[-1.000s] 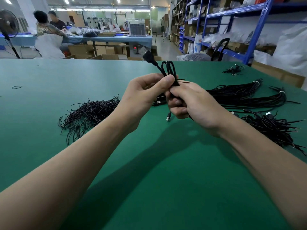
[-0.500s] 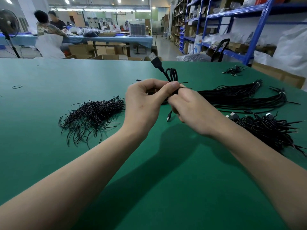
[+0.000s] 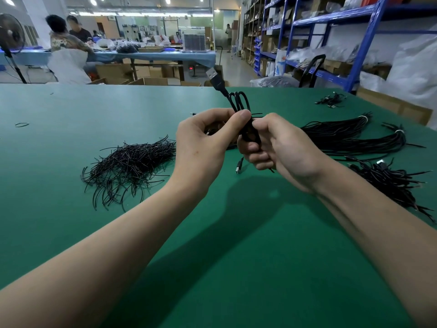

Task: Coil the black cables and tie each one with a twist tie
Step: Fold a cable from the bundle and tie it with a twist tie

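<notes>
Both hands hold one coiled black cable [image 3: 241, 102] above the green table [image 3: 224, 268]. My left hand [image 3: 208, 143] pinches the coil with thumb and forefinger. My right hand [image 3: 279, 147] is closed around the coil's lower part. The cable's USB plug [image 3: 214, 78] sticks up and away from me; a small plug [image 3: 238, 166] dangles below my hands. A thin twist tie end [image 3: 256, 114] pokes out sideways between my thumbs. A heap of black twist ties [image 3: 127, 164] lies left of my hands.
Long bundles of black cables [image 3: 350, 136] lie to the right, with a pile of tied cables [image 3: 392, 181] nearer me and a small pile [image 3: 331, 101] at the far right. A rubber band [image 3: 21, 124] lies far left. Blue shelving [image 3: 331, 43] stands behind.
The coil has turned in my hands, its USB plug swinging rightward. My right hand shifted from pinching the tie to gripping the coil's lower part.
</notes>
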A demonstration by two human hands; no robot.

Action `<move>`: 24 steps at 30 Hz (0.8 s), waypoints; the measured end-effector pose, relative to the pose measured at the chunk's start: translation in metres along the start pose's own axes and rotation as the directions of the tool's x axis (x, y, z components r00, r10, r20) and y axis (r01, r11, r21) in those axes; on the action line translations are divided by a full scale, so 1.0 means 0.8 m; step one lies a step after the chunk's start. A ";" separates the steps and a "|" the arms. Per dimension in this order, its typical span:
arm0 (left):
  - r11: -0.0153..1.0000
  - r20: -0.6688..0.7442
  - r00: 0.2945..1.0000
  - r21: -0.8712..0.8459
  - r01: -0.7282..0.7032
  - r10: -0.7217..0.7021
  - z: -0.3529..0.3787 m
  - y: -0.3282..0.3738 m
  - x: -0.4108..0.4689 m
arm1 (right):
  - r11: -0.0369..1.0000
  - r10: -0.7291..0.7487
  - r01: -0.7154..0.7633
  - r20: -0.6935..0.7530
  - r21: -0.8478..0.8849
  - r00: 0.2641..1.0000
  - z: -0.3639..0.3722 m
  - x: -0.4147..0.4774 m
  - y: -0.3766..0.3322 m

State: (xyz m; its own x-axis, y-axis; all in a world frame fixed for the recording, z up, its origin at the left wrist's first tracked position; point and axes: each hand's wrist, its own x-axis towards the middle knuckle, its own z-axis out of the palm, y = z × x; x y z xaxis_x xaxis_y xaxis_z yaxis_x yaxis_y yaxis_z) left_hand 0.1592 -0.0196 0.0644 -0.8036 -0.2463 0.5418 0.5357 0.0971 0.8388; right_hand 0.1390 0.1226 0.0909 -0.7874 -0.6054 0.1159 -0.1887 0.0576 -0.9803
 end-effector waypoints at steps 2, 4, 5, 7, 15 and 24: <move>1.000 -0.004 1.000 -0.018 0.003 -0.003 0.001 0.001 0.000 | 0.995 0.004 -0.007 0.031 0.098 0.999 -0.001 0.000 0.001; 0.999 -0.007 1.000 -0.040 0.008 -0.009 0.001 0.003 0.001 | 0.983 0.001 -0.010 0.047 0.182 0.999 -0.003 0.001 0.005; 0.999 -0.009 1.000 -0.046 0.012 -0.012 0.001 0.003 0.001 | 0.976 0.004 -0.015 0.050 0.218 0.999 -0.004 0.002 0.006; 0.999 -0.012 1.000 -0.050 0.021 -0.021 -0.001 0.004 0.002 | 0.961 0.010 -0.023 0.051 0.275 0.999 -0.005 0.003 0.010; 0.996 0.069 0.995 -0.055 0.074 -0.070 -0.010 0.010 0.010 | 0.935 -0.001 -0.058 0.166 0.349 0.986 -0.018 0.000 0.015; 0.999 0.151 0.988 -0.042 0.028 -0.021 -0.012 0.008 0.009 | 0.950 0.024 -0.041 0.057 0.309 0.998 -0.027 0.000 0.009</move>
State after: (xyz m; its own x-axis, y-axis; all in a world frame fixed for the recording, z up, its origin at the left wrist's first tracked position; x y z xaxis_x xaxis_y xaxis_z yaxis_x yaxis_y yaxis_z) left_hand 0.1593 -0.0299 0.0735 -0.8448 -0.1001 0.5256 0.5233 0.0495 0.8507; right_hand 0.1249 0.1404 0.0874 -0.7571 -0.6480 0.0830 0.0341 -0.1661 -0.9855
